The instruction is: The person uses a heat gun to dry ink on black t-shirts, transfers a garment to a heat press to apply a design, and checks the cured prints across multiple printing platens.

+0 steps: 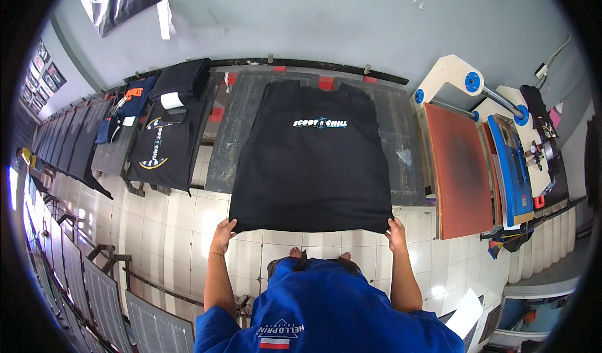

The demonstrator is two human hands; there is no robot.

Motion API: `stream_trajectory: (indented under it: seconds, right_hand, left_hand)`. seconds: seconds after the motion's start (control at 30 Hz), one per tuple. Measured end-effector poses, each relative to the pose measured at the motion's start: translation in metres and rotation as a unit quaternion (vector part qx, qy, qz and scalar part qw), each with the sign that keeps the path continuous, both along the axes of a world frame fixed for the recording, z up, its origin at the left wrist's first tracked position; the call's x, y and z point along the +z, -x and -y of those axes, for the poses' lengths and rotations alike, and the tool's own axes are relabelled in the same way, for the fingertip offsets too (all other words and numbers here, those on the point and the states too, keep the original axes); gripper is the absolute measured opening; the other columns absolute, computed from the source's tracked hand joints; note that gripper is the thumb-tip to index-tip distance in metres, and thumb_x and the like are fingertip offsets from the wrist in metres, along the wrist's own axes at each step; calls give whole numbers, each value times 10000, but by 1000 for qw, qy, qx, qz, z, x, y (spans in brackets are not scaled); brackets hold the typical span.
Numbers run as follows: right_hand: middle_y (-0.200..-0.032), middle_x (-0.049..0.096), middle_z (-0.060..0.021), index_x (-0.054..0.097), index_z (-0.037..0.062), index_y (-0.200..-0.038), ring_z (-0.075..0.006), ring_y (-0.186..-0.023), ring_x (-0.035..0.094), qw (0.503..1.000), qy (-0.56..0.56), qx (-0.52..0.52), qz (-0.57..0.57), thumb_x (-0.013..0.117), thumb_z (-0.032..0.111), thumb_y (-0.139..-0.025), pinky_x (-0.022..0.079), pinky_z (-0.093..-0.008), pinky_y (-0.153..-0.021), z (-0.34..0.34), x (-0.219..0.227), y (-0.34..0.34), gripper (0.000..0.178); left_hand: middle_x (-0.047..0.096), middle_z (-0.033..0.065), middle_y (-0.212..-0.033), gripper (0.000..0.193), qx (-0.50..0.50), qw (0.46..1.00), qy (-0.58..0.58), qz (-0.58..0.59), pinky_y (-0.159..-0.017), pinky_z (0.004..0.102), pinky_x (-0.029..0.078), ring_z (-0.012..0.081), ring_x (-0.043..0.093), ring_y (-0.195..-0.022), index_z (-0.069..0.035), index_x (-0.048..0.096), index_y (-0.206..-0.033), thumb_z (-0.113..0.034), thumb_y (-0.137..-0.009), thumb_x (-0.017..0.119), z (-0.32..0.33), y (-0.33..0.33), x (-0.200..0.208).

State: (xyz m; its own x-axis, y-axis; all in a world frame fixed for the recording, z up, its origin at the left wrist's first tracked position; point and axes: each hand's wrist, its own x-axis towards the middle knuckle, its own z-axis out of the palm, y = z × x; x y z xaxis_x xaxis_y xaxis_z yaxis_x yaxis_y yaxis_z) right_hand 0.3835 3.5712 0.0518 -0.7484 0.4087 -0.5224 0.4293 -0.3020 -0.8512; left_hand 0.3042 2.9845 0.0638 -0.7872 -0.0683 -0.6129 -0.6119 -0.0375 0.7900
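Note:
A black T-shirt (313,171) with a small white and blue print on it lies spread over a dark grey board (219,158). Its near edge hangs past the board toward me and is stretched straight between my hands. My left hand (224,232) pinches the near left corner of the shirt. At the near right corner, my right hand (396,232) grips the cloth the same way. The fingers of both hands are closed on the fabric.
To the right stands a heat press with a reddish-brown plate (461,171) and a blue section (509,165). On the left, another printed black shirt (163,149) lies beside folded dark garments (182,80). Rows of grey boards (160,321) stand behind at lower left. Tiled floor (175,218) lies underneath.

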Motion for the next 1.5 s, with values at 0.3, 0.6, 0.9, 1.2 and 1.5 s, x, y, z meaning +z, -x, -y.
stream_trajectory:
  seconds: [0.3, 0.6, 0.9, 1.2, 1.5]
  right_hand:
    - [-909, 582, 36, 623, 130, -1043, -102, -839, 501, 993, -87, -2, 76, 590, 217, -895, 422, -328, -792, -15, -8, -10, 175]
    - [-806, 541, 30, 603, 67, -945, -78, -743, 486, 980, -194, 49, -16, 639, 134, -864, 389, -238, -684, -19, -2, 60, 111]
    - [-712, 471, 32, 520, 31, -817, -83, -693, 447, 935, -323, 138, 47, 677, 112, -817, 372, -263, -621, -36, 23, 110, 177]
    - [-879, 581, -49, 548, 6, -1065, -138, -840, 545, 970, -200, 134, 39, 730, 193, -818, 436, -266, -774, -55, 24, 237, 359]
    - [-1136, 567, -200, 380, 7, -1309, -242, -1034, 571, 984, -94, 143, -51, 752, 223, -817, 465, -338, -902, -63, 34, 372, 653]
  left_hand:
    - [627, -15, -1043, 254, -21, 999, 41, -6, -831, 316, 395, 113, 510, -927, -81, 652, -1125, -252, -946, 595, -11, -10, -13]
    - [366, -58, -707, 192, -55, 957, 221, -182, -573, 242, 305, 58, 323, -657, -49, 483, -771, -51, -890, 634, -40, 79, 15]
    - [521, 18, -661, 121, -88, 925, 315, -193, -600, 262, 429, 96, 483, -628, 10, 581, -867, -57, -831, 676, -34, 127, 16]
    - [585, 86, -691, 150, -196, 861, 447, -146, -622, 294, 454, 109, 538, -664, 27, 602, -882, -99, -830, 666, -67, 221, 41]
    - [594, 49, -916, 354, -136, 977, 160, -45, -736, 311, 455, 160, 555, -805, -35, 543, -1172, -192, -867, 631, -99, 302, 63]
